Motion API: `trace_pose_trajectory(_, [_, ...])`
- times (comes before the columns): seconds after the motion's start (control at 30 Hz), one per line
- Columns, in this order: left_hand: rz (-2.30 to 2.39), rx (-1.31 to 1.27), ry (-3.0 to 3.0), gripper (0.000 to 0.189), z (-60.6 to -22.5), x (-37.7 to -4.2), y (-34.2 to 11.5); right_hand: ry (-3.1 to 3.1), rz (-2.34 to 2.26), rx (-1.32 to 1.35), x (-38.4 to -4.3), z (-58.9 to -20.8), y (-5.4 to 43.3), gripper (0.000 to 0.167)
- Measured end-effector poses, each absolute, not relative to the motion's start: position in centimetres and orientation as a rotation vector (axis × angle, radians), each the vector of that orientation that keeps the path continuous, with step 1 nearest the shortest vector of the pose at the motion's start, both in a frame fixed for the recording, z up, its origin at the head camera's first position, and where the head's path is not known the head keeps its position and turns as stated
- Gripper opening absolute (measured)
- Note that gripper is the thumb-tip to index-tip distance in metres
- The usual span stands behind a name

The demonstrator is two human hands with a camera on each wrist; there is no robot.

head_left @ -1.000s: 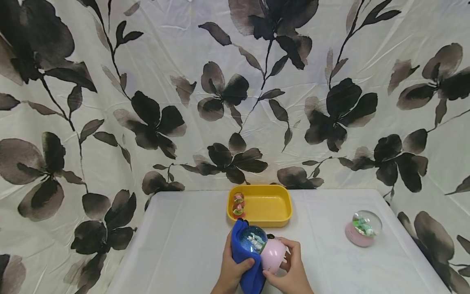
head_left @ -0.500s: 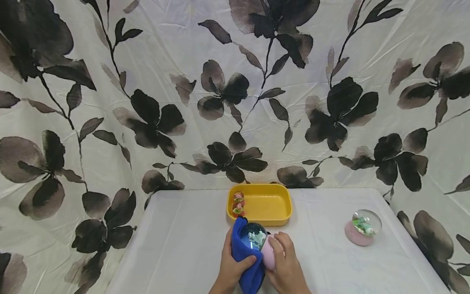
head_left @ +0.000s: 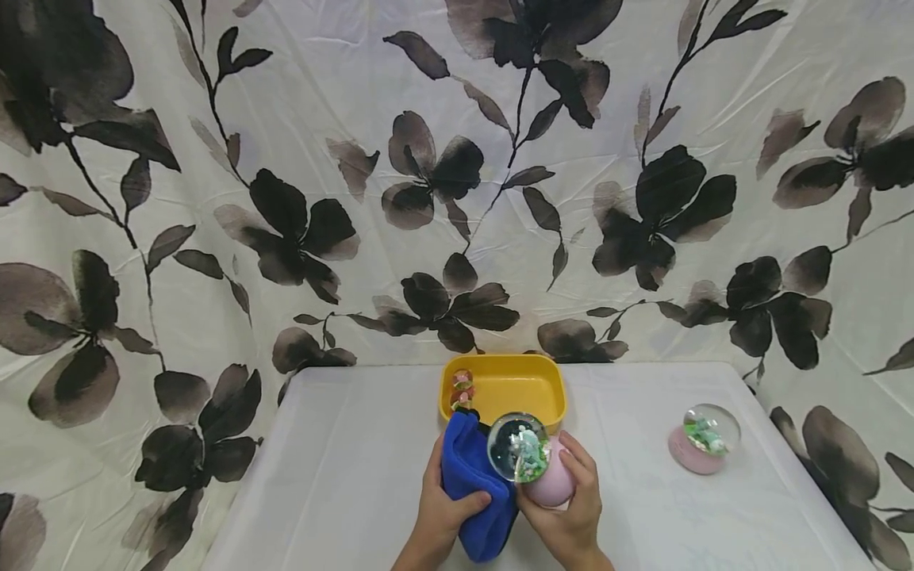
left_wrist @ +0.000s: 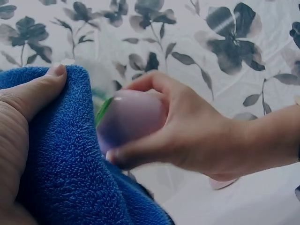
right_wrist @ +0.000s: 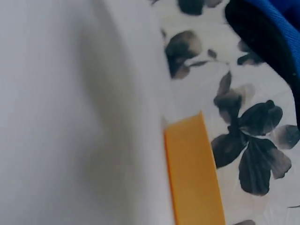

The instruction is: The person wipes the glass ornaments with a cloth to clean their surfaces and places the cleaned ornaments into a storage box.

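A snow globe (head_left: pixel 553 482) with a pink base and a clear dome over a small green figure is tilted in my right hand (head_left: pixel 574 515), whose fingers and thumb grip the base. In my left hand (head_left: pixel 446 503) is a blue cloth (head_left: pixel 477 484) with a dark edge, the thumb pressing on it. The cloth hangs just left of the dome; whether they touch is hard to tell. The left wrist view shows the cloth (left_wrist: pixel 70 150) close up, with the right hand (left_wrist: pixel 192 122) around the pink base (left_wrist: pixel 136 115). Neither hand appears in the right wrist view.
Behind the hands stands a yellow tray (head_left: pixel 560 388), with small figured trinkets (head_left: pixel 462 381) along its left side. A second snow globe (head_left: pixel 696 450) with a pink base rests at the right of the white table (head_left: pixel 343 476). Floral fabric (head_left: pixel 500 198) hangs behind the table.
The snow globe has come out of the cloth's fold and moved slightly right with my right hand, its dome now uncovered. The cloth stays in my left hand, which has shifted slightly left.
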State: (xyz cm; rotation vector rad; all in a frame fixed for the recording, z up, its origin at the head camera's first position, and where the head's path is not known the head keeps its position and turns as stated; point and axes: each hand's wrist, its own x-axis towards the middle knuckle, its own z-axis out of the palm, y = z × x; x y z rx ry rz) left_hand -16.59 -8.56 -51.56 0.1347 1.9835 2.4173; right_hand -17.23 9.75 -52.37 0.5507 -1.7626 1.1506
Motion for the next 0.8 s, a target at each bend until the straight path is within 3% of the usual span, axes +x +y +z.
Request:
trace_pose_trajectory(0.13, [2.437,0.171,1.866,0.092,-51.9,-16.5,-8.8,-1.804,1.423,0.384,-16.0,-51.0,9.3,0.085])
trace_pose_trajectory(0.23, [2.442,0.185,1.822,0.090,-52.4,-16.5,-9.0,-1.831,1.595,0.323,-15.8,-51.0,9.2,0.093])
trace_pose_trajectory(0.57, [2.397,0.153,1.779,0.086,-54.1,-16.5,-9.3,-1.703,2.332,0.052,-15.9,-52.6,9.5,0.080])
trace_pose_trajectory(0.8, [2.365,0.103,1.752,0.085,-54.8,-16.4,-9.5,-1.560,2.632,0.018,-15.9,-52.5,9.7,0.076])
